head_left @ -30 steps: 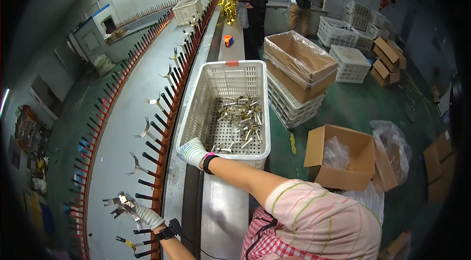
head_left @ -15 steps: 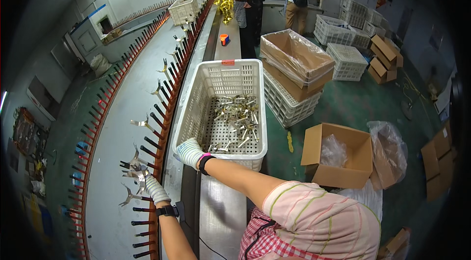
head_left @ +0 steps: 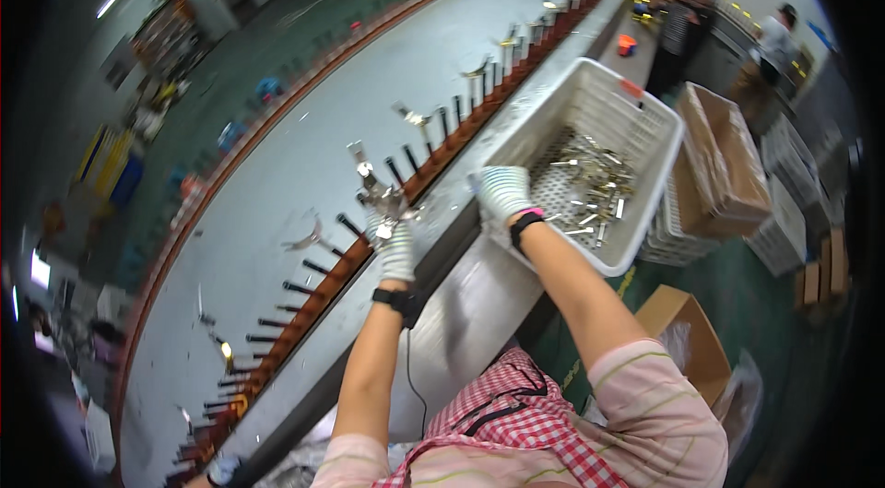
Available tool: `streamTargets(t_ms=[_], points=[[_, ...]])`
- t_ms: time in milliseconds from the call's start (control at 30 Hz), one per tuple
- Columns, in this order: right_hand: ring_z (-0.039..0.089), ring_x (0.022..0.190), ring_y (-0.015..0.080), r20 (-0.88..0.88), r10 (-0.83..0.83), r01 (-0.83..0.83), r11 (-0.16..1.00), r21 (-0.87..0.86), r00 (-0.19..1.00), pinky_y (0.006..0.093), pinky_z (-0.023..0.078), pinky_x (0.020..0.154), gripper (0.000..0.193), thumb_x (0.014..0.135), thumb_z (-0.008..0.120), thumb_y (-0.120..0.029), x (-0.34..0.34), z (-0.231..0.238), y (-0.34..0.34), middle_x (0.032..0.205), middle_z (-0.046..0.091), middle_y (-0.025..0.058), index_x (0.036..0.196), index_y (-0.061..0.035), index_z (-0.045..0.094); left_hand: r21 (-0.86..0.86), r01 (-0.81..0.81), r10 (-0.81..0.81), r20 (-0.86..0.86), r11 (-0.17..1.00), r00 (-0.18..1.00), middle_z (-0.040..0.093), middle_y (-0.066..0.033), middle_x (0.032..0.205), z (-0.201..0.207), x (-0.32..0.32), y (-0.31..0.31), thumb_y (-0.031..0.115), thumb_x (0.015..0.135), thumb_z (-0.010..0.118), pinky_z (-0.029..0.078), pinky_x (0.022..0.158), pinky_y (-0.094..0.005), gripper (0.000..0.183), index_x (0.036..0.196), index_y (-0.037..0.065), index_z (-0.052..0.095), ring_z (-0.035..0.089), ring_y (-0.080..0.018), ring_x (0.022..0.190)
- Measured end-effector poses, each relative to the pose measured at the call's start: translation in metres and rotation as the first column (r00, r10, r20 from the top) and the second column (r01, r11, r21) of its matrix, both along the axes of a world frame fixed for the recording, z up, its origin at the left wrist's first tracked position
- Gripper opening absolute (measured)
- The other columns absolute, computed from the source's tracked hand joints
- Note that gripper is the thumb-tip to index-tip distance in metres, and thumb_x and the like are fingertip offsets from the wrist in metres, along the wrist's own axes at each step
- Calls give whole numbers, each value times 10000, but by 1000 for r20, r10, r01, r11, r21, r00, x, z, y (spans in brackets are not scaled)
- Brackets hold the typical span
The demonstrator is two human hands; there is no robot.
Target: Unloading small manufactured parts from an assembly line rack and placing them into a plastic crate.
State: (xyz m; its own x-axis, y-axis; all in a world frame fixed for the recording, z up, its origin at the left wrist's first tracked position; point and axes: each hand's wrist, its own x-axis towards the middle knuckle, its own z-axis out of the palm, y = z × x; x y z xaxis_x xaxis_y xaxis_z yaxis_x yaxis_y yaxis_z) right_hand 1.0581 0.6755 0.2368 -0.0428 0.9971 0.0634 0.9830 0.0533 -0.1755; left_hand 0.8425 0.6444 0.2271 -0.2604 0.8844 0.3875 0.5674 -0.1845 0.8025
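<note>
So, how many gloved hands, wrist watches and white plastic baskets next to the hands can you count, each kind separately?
Gloved hands: 2, the left hand and the right hand
Black wrist watches: 2
White plastic basket with metal parts: 1
Total: 5

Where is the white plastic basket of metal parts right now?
In the head view the white basket sits right of centre on the steel bench, beside the row of black pegs. The gloved right hand rests at its near rim.
</note>
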Motion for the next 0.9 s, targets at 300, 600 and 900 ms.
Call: streamTargets(t_ms=[300,600,900], points=[[631,734,277,42,-51,58,983,-176,998,405,475,634,444,848,395,-425,-34,12,3,762,643,137,826,-65,655,238,-293,-73,875,926,479,569,-87,1027,-27,-68,-2,132,845,512,434,737,-290,310,1121,-2,473,538,-178,844],[631,729,278,1,-19,18,984,-177,1000,402,478,633,450,847,392,-429,-57,-18,34,759,642,143,809,-70,661,286,-482,-82,913,829,401,576,-82,939,-93,-149,27,173,831,554,429,724,-307,292,1055,-13,535,513,-172,797],[631,695,279,16,-87,88,977,-195,996,411,469,602,424,841,404,-418,49,-25,95,726,639,139,777,-86,660,-249,-732,767,322,634,555,608,-117,894,-1,-25,54,442,803,553,444,668,-351,489,993,-8,572,515,-209,712]])
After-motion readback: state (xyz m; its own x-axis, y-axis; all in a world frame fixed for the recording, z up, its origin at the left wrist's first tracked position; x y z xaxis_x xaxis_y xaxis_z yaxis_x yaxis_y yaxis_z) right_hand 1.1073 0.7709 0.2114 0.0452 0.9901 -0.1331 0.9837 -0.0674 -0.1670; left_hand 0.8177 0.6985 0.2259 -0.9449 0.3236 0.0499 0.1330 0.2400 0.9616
